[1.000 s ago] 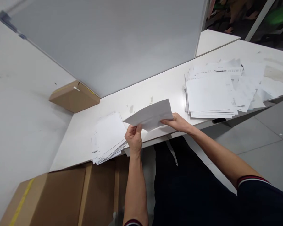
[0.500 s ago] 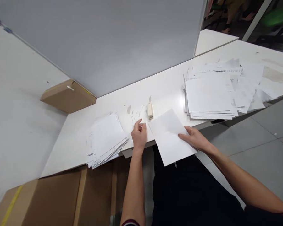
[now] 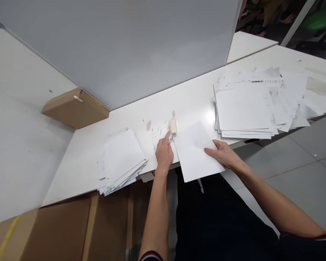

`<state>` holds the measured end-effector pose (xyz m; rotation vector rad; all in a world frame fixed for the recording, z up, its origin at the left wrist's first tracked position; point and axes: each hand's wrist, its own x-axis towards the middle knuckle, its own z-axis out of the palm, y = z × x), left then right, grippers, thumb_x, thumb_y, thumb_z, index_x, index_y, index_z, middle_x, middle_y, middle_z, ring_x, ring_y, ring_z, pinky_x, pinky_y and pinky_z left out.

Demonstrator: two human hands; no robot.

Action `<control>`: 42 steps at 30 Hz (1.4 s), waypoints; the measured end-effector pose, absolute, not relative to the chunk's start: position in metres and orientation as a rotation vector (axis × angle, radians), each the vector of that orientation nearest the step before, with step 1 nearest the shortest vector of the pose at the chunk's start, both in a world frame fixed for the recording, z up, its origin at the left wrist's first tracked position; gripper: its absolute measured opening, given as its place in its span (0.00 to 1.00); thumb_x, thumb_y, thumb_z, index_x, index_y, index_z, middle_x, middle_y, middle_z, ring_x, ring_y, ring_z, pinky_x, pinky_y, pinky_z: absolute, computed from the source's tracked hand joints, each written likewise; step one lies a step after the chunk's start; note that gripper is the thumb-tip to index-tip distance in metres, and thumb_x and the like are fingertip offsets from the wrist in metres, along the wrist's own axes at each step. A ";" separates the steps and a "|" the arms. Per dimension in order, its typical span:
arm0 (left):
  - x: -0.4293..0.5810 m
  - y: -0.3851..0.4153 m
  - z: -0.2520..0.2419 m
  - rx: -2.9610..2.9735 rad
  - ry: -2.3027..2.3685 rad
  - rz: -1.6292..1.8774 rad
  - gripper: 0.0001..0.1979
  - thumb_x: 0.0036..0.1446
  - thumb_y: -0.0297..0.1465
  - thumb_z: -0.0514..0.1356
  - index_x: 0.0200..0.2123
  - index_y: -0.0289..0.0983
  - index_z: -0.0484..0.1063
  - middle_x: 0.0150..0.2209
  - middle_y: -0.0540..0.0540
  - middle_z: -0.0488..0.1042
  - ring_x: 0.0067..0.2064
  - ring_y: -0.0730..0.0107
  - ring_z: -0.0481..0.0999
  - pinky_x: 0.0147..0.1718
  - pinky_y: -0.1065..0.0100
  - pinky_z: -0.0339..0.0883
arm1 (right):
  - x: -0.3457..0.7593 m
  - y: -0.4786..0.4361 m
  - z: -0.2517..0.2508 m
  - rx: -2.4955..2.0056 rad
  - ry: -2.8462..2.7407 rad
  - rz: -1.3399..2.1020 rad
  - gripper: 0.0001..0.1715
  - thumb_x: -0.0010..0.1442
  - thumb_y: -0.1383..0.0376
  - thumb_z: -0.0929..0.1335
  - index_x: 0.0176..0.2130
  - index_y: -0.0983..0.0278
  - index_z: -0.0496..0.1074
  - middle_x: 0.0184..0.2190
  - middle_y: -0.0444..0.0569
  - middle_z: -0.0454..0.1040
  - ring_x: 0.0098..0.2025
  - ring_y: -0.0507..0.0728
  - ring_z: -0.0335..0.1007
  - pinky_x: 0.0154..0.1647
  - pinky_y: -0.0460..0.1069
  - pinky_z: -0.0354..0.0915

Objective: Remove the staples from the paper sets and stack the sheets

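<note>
My left hand [image 3: 164,152] rests on the white table [image 3: 190,98], its forefinger stretched toward a small cream stapler [image 3: 173,126] and close to touching it. My right hand [image 3: 221,154] lies flat with fingers spread on the right edge of a white sheet [image 3: 195,150], which hangs partly over the table's front edge. A stack of white papers [image 3: 122,159] lies left of my left hand.
A larger, messy pile of papers [image 3: 250,105] covers the table's right part. A grey partition panel [image 3: 125,47] stands behind the table. Cardboard boxes lie on the floor at lower left [image 3: 70,224] and by the wall [image 3: 74,108].
The sheet, held up in both hands a second ago, now lies flat on the table under my right hand. My left hand let go and reached toward the stapler.
</note>
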<state>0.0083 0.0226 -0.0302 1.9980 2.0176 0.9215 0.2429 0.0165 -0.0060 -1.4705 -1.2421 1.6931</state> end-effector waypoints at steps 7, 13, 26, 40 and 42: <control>0.009 0.025 -0.031 2.039 2.089 0.798 0.26 0.57 0.23 0.45 0.57 0.49 0.57 0.40 0.44 0.65 0.38 0.67 0.67 0.33 0.68 0.62 | 0.237 0.017 -0.009 -1.489 -1.225 1.633 0.15 0.50 0.61 0.67 0.39 0.64 0.68 0.35 0.51 0.76 0.34 0.59 0.74 0.28 0.48 0.70; 0.009 0.025 -0.034 2.089 2.107 0.778 0.27 0.55 0.21 0.45 0.57 0.47 0.57 0.40 0.44 0.65 0.39 0.66 0.67 0.34 0.68 0.63 | 0.236 0.015 -0.009 -1.475 -1.201 1.624 0.15 0.49 0.61 0.67 0.39 0.64 0.69 0.36 0.51 0.77 0.33 0.58 0.74 0.28 0.48 0.70; 0.012 0.026 -0.036 2.237 2.188 0.644 0.28 0.56 0.23 0.46 0.59 0.47 0.53 0.43 0.42 0.64 0.40 0.64 0.66 0.32 0.67 0.63 | 0.281 0.022 0.025 -1.636 -1.136 1.261 0.18 0.47 0.60 0.70 0.40 0.62 0.71 0.36 0.51 0.76 0.33 0.58 0.73 0.26 0.48 0.69; 0.024 0.017 -0.036 2.256 2.128 0.857 0.24 0.58 0.25 0.46 0.58 0.42 0.56 0.43 0.41 0.66 0.43 0.64 0.66 0.41 0.64 0.61 | 0.374 0.095 0.046 -1.926 -1.429 0.152 0.27 0.55 0.53 0.64 0.53 0.58 0.60 0.44 0.58 0.69 0.49 0.67 0.64 0.49 0.63 0.57; 0.014 0.003 -0.033 2.222 2.133 1.030 0.20 0.59 0.27 0.47 0.55 0.38 0.61 0.42 0.41 0.68 0.45 0.64 0.65 0.45 0.63 0.59 | 0.347 0.082 0.038 -1.751 -1.535 0.290 0.24 0.57 0.53 0.62 0.52 0.57 0.62 0.40 0.52 0.72 0.38 0.62 0.71 0.40 0.59 0.64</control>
